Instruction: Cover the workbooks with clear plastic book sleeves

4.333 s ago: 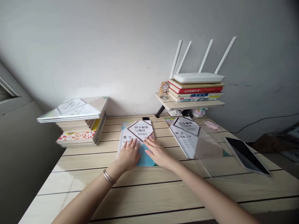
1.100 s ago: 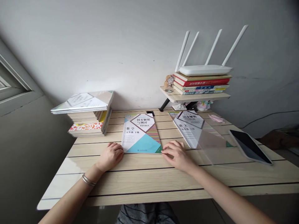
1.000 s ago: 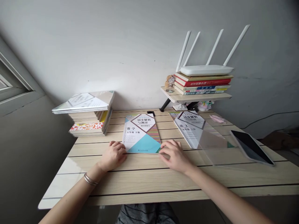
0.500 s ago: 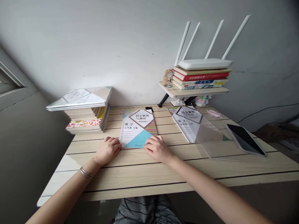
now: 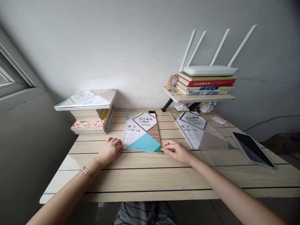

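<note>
A blue and white workbook lies flat on the slatted wooden table. At its lower left corner rests my left hand, fingers curled together; whether they pinch the cover is hidden. My right hand has its fingertips pressed together on the workbook's lower right corner. A second workbook lies to the right, partly under or inside a clear plastic sheet.
Stacked books stand at the back left. A small raised shelf at the back right bears books and a white router. A tablet and a pink item lie at the right.
My right hand has moved right, from the workbook's bottom edge to its lower right corner, uncovering the green corner. My left hand stays at the left corner. The view has shifted slightly.
</note>
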### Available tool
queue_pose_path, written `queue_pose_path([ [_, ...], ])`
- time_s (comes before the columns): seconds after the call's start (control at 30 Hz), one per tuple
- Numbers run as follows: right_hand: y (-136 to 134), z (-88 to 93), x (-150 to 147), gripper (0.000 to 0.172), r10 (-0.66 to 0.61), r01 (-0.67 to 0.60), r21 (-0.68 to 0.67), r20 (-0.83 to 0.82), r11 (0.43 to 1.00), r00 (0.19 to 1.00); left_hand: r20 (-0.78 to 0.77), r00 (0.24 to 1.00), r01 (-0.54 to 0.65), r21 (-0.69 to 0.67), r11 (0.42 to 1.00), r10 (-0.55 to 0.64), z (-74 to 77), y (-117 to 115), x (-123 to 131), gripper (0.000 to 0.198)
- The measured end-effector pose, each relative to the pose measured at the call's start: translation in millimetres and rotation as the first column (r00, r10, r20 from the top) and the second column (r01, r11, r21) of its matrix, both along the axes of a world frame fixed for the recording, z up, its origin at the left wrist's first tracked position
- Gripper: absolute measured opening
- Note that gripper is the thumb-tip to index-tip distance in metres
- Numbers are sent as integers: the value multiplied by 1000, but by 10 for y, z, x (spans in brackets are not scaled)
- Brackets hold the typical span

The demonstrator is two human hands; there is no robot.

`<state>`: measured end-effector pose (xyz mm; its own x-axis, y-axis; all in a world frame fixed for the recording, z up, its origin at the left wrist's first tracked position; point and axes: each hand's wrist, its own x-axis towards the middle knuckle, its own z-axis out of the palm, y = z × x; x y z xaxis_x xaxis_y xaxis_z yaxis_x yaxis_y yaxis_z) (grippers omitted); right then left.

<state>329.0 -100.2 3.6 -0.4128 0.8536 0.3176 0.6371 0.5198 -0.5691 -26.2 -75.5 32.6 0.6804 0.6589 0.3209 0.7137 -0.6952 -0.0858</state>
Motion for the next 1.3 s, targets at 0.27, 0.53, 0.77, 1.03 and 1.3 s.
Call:
queue_pose_path([
  [0.27, 404, 64, -292, 16, 18, -21, 82, 41, 996, 999, -30, 992, -125, 3, 992, 125, -61, -347, 679, 34],
  [0.53, 1791, 243, -263, 42, -400, 432, -62, 276, 900, 874, -242, 970, 58, 184, 981, -12, -118, -110, 568, 21],
  [0.77, 2007, 154, -181, 41, -424, 489, -116, 356, 864, 833, -169, 888, -405, 153, 901, 428, -82, -64, 402, 18],
  [1.03, 1618, 93, 64, 27, -531, 601, -131, 347, 788, 773, 259, 754, -546, -267, 795, 604, -223, 134, 510, 40],
  [1.3, 957, 29, 401, 17, -607, 673, -205, 306, 711, 734, 425, 697, -445, -375, 813, 577, -187, 836, 529, 27],
])
